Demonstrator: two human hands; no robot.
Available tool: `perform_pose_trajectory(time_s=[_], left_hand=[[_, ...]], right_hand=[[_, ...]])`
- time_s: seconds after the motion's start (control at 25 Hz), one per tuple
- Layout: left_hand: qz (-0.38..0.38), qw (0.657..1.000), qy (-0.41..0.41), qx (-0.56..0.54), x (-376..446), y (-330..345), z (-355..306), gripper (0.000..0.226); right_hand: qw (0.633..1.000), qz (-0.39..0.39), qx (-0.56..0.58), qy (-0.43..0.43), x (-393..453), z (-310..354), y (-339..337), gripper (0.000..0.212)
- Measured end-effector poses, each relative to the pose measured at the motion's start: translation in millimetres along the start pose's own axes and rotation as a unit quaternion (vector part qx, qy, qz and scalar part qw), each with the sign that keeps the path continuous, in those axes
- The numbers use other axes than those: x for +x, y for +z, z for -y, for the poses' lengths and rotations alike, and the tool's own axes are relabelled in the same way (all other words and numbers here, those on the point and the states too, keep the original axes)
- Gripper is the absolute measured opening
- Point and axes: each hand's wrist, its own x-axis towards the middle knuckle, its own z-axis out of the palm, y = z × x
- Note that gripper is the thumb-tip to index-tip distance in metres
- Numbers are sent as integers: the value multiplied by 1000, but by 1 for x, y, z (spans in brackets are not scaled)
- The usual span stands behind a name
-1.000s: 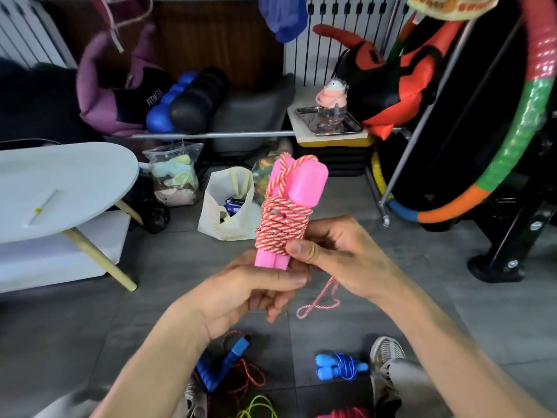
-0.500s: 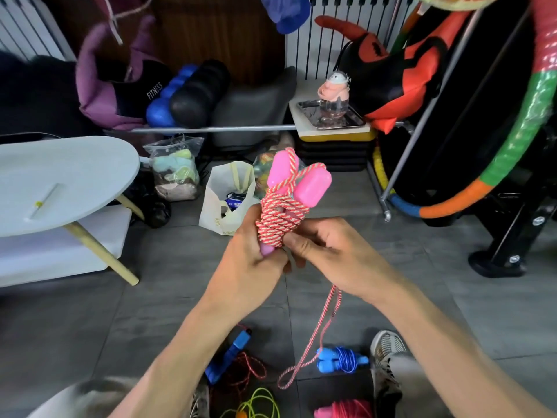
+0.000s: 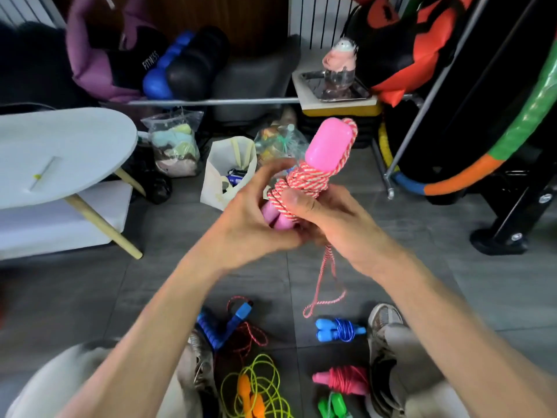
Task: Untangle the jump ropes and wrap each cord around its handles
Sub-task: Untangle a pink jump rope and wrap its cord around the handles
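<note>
- Grey tiled floor (image 3: 90, 297) fills the lower view, seen from above by a seated person whose knees and worn sneakers (image 3: 382, 318) frame the bottom edge.
- At the floor's left edge stands a low oval table with a pale blue-grey top (image 3: 66, 146) and slanted wooden legs.
- Along the far edge of the floor lie a purple gym bag (image 3: 90, 67), dark and blue foam rollers (image 3: 184, 64), a clear plastic bag of soft items (image 3: 174, 146) and a white tote bag (image 3: 229, 170).
- Toward the right edge, a striped hoop in green, orange and blue (image 3: 488, 164) leans against black equipment, with a metal tray (image 3: 334, 89) on a low stand behind.
- Both hands meet in mid-air at the centre, above the floor.
- The left hand (image 3: 250, 224) grips the lower ends of a pair of pink plastic jump-rope handles (image 3: 328, 146), held upright and together.
- The right hand (image 3: 331, 221) pinches the red-and-white braided cord (image 3: 304, 182) wound in coils around those handles, thumb pressed onto the coils.
- A loose loop of that cord hangs below the hands, its end not touching the floor as far as can be told.
- On the floor between the feet lie other ropes: a blue-handled rope with loose red cord (image 3: 235, 324), a small blue rope already wound (image 3: 337, 328), a tangled neon yellow cord with orange handles (image 3: 256, 387), a wound red rope (image 3: 343, 380), and green handles (image 3: 331, 404) at the near edge.
</note>
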Motion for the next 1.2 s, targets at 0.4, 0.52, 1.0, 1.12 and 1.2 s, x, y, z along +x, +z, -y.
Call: perform_pose_trajectory(time_s=[0.4,0.52,1.0,1.12,1.2], left_hand=[[-41,998,-16,36,0,11,13,34],[-113,977,54,174,0,14,16,33],[-230,783,76,573,-14,43,15,62],[-202,872,89,436,-11,39,16,59],[-109,980,15,167,-14,26,11,62]], right_hand=[[979,40,-198,-10,-13,2,-7,23],[977,-14,-214,-10,-13,3,-3,29],[964,-211,-1,160,-4,-4,19,47],[962,-247,-20,115,-2,-5,19,40],[976,-207,-28,68,-3,-1,21,43]])
